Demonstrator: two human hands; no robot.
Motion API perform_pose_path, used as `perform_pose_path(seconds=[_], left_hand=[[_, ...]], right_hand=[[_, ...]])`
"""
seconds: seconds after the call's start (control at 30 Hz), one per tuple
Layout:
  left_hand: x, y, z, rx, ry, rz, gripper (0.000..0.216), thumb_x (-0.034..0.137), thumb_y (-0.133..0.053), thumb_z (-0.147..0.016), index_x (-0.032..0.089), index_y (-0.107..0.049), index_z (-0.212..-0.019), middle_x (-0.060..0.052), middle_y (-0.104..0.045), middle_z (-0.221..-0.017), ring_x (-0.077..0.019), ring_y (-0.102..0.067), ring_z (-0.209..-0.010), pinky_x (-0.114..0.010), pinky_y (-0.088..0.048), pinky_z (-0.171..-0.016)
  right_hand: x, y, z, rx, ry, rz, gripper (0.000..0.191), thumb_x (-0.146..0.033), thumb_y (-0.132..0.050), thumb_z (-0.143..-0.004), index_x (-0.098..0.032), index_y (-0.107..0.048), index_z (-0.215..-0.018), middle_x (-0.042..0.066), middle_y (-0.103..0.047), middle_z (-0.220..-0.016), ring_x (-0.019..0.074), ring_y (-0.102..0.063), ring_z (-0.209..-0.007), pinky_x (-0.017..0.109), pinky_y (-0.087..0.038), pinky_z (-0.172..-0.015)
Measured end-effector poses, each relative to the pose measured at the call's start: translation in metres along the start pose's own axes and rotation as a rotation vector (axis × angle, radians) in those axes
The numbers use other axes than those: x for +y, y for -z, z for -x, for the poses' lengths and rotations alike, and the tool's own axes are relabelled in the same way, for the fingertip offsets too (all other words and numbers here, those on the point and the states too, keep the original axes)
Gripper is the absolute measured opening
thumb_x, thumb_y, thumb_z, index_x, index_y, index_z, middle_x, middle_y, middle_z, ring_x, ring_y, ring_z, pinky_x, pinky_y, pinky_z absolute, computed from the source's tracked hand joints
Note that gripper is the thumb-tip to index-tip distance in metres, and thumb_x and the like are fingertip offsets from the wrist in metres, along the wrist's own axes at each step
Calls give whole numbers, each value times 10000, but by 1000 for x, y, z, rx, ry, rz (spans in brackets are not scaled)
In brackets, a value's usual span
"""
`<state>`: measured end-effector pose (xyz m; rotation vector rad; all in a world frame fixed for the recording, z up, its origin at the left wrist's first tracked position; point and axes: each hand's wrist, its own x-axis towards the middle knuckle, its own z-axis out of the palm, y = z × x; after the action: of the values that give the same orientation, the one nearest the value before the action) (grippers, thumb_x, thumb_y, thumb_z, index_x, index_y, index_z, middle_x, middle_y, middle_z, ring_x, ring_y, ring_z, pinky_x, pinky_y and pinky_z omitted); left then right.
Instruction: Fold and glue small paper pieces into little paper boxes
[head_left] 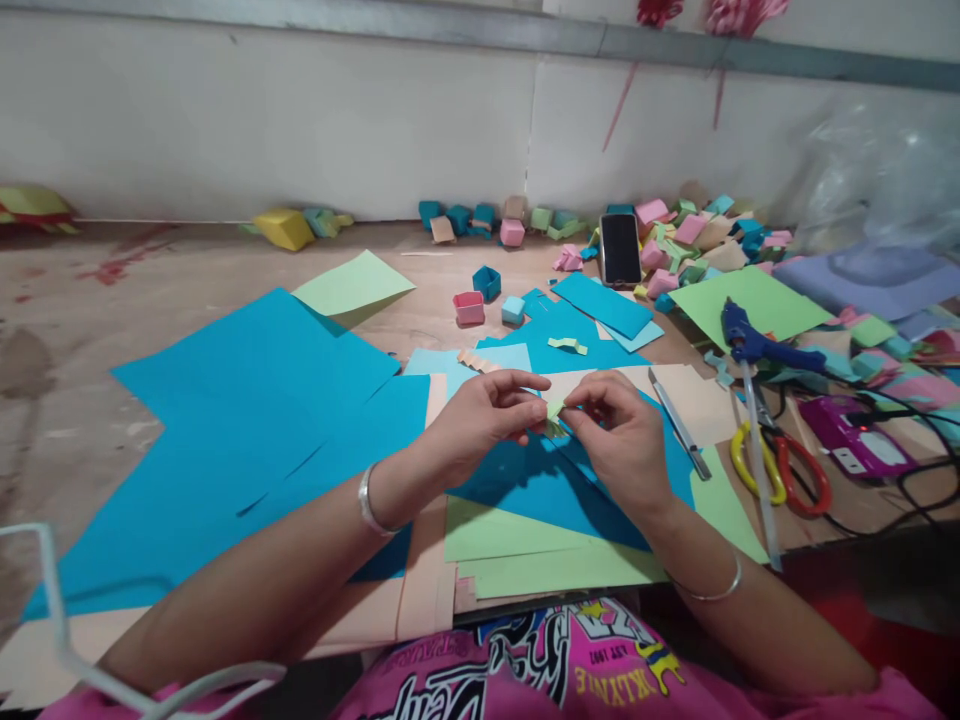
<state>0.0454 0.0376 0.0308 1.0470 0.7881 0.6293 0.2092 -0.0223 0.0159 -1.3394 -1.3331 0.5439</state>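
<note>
Between my two hands is a small folded piece of light green paper (554, 411). My left hand (491, 405) pinches its left side with thumb and fingertips. On the other side, my right hand (619, 430) grips it between thumb and forefinger. Both hands hover over blue paper sheets (517, 475), which lie on light green sheets (525, 545). Just beyond the hands rest a folded green strip (568, 346) and a folded peach strip (477, 361). A silver craft knife (679, 424) lies to the right of my right hand.
Scissors (799, 472), a blue glue gun (765, 340) with its stick and a purple power strip (855, 435) with cables lie right. Behind are a phone (620, 250), a heap of small paper boxes (690, 230), a pink open box (469, 308) and a blue one (487, 283). Large blue sheets (247, 400) cover the left.
</note>
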Motion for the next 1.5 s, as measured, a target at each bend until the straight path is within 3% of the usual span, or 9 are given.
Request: perform_pose_path(seconds=[0.13, 0.37, 0.47, 0.67, 0.87, 1.03, 1.3, 1.5], left_hand=[[-3, 5, -1, 28, 129, 143, 406, 202, -837, -673, 156, -664, -1038, 1, -649, -728, -87, -603, -654, -173, -388, -510], [-1, 4, -3, 136, 130, 340, 413, 152, -861, -622, 146, -663, -984, 3, -635, -705, -77, -583, -607, -159, -371, -492], [1, 3, -1, 118, 132, 356, 434, 144, -856, -631, 150, -656, -1016, 1, -636, -712, -77, -581, -607, -163, -396, -512], [4, 3, 4, 95, 92, 236, 425, 158, -839, -674, 143, -664, -1061, 19, -617, -692, -38, -501, -526, -158, -368, -479], [6, 7, 6, 108, 140, 284, 430, 132, -861, -635, 152, -678, -1024, 22, -608, -693, -44, -523, -553, -147, -386, -493], [9, 5, 11, 95, 185, 312, 397, 130, -872, -612, 151, -712, -975, 16, -606, -702, -44, -527, -569, -128, -386, -480], [13, 2, 12, 125, 213, 292, 321, 137, -886, -568, 141, -744, -856, 14, -591, -665, -48, -516, -567, -123, -371, -464], [10, 0, 12, 114, 129, 233, 298, 133, -865, -589, 157, -751, -863, 20, -589, -684, -47, -496, -580, -148, -366, -496]], right_hand=[[4, -1, 0, -85, -93, -126, 42, -180, -668, -794, -199, -630, -793, 12, -604, -839, 143, -590, -759, 277, -481, -644], [3, -4, 3, -197, -165, -215, 137, -254, -611, -860, -194, -644, -979, 60, -670, -963, 174, -662, -851, 329, -560, -750], [2, -5, 5, -193, -123, -192, 201, -237, -686, -803, -194, -631, -992, 67, -666, -1000, 181, -670, -863, 335, -573, -763], [1, -4, 5, -122, 57, -55, 151, -174, -650, -826, -212, -662, -972, 54, -654, -1010, 162, -661, -843, 326, -583, -755], [-3, -4, 6, -91, 266, 127, 193, -129, -632, -841, -219, -654, -1010, 66, -680, -1024, 167, -654, -879, 307, -581, -729], [-3, -6, 8, -48, 360, 194, 195, -86, -602, -851, -202, -650, -1000, 71, -707, -984, 180, -655, -947, 311, -570, -796], [-3, -6, 7, -15, 405, 217, 150, -92, -615, -851, -167, -662, -972, 82, -713, -953, 176, -663, -943, 292, -557, -825], [-2, -5, 8, -30, 362, 183, 172, -99, -600, -861, -205, -646, -988, 71, -709, -968, 180, -655, -961, 311, -560, -814]])
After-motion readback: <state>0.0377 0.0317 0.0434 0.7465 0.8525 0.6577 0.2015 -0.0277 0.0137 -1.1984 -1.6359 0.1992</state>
